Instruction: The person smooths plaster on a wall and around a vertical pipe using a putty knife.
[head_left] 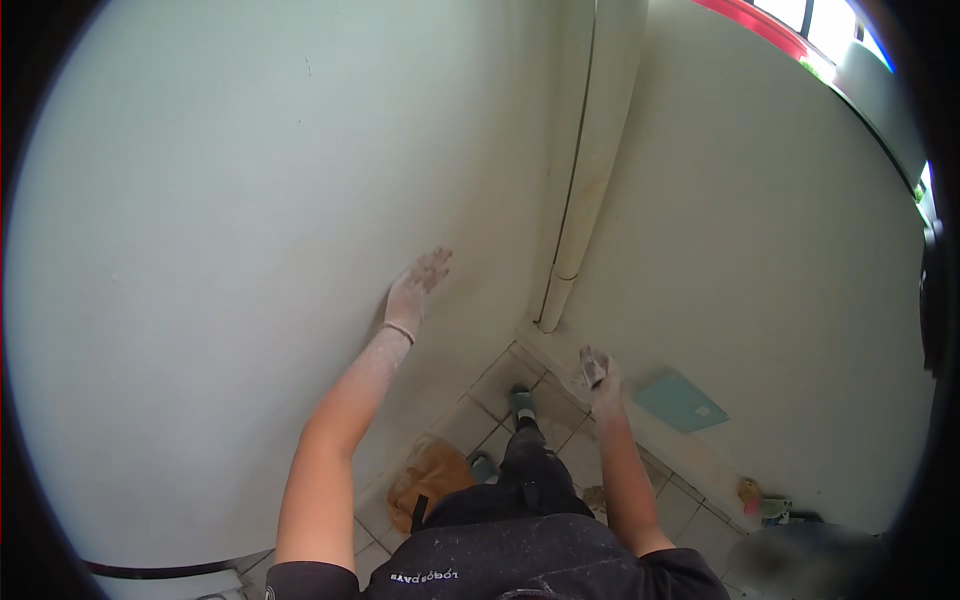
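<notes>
Head view, looking down into a room corner. Left hand [417, 288] was pressed flat on the left wall [200, 250], fingers [437, 262] spread wide and holding nothing; palm and forearm were dusted white. Right hand [598, 378] hung clear of the wall, near the foot of the pipe [590, 200], fingers narrow and closed round a small grey block [593, 368], possibly a sanding pad; too blurred to confirm.

Wall under the left hand looked smooth and evenly pale, with a few faint marks higher up. Judgement: this patch seemed largely worked over, the flat hand suggesting a check of the surface by touch. Right wall [780, 250] also looked even; whether either was finished could not be told from one frame.

Floor: tiles [500, 385] dusty, a brown bag [432, 480] beside the left wall, a teal board [682, 400] leaning at the base of the right wall, small items [765, 500] further along. Both feet stood close to the corner. Judgement: dust on the tiles remained uncleared.
</notes>
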